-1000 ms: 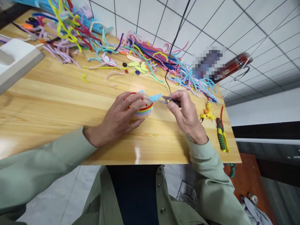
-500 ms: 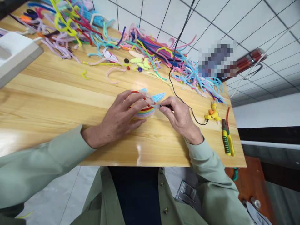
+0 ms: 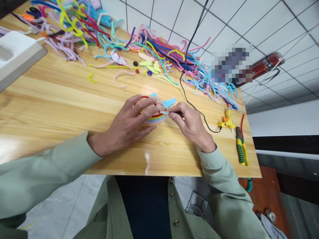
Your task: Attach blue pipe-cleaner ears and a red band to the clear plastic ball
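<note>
My left hand (image 3: 127, 124) is wrapped over a small round piece made of rainbow pipe cleaners (image 3: 154, 119) on the wooden table (image 3: 62, 106). A light blue fuzzy wing shape (image 3: 169, 102) sticks out from its far side. My right hand (image 3: 190, 124) pinches a thin metal tool (image 3: 167, 113) with a dark handle, its tip touching the rainbow piece's right edge. Both sleeves are pale green.
Piles of coloured pipe cleaners (image 3: 159, 56) cover the far part of the table, with small buttons and cut felt bits among them. A yellow glue gun (image 3: 226, 121) with a black cord and yellow-green pliers (image 3: 241, 147) lie at right. A white box (image 3: 15, 58) sits far left.
My right hand has come down and left, bringing the tool tip from beside the blue wing onto the rainbow piece. The left hand has kept its hold.
</note>
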Motion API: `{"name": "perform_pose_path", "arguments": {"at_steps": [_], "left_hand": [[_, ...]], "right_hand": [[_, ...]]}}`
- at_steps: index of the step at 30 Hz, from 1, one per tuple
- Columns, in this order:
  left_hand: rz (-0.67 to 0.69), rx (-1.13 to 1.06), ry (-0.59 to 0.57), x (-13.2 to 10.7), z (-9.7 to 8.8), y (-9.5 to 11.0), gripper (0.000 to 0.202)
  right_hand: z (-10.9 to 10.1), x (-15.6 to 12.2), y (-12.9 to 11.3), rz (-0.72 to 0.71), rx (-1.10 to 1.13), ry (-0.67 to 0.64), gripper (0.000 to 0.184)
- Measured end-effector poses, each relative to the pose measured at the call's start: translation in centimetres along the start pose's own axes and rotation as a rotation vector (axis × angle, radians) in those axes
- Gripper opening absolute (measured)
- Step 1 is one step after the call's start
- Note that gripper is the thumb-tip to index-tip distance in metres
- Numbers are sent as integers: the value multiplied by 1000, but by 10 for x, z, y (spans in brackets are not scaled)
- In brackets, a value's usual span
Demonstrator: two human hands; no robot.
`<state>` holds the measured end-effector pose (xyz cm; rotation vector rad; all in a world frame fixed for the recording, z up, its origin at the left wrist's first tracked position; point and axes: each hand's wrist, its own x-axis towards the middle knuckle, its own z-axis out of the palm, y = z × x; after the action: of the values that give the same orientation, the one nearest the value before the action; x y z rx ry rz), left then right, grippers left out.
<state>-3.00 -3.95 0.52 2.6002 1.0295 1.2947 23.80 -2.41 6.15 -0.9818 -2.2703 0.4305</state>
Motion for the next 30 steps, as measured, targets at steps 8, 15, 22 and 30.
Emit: {"name": "perform_pose_path", "arguments": {"at_steps": [8,15,22,30], "left_hand": [[38,26,12,0,0,0,52],[-1,-57,10,-1,2,-1,67],[5,-25,-12,0,0,0,60],[-17,-6,-33,1,-2,2,65]], "right_hand": [[-2,-1,2,48,-5,-40,26],[-3,0,2,73,34,-38,27],[-2,1,2,85,38,-67,27],[-2,0,1,106,37,-78,26]]}}
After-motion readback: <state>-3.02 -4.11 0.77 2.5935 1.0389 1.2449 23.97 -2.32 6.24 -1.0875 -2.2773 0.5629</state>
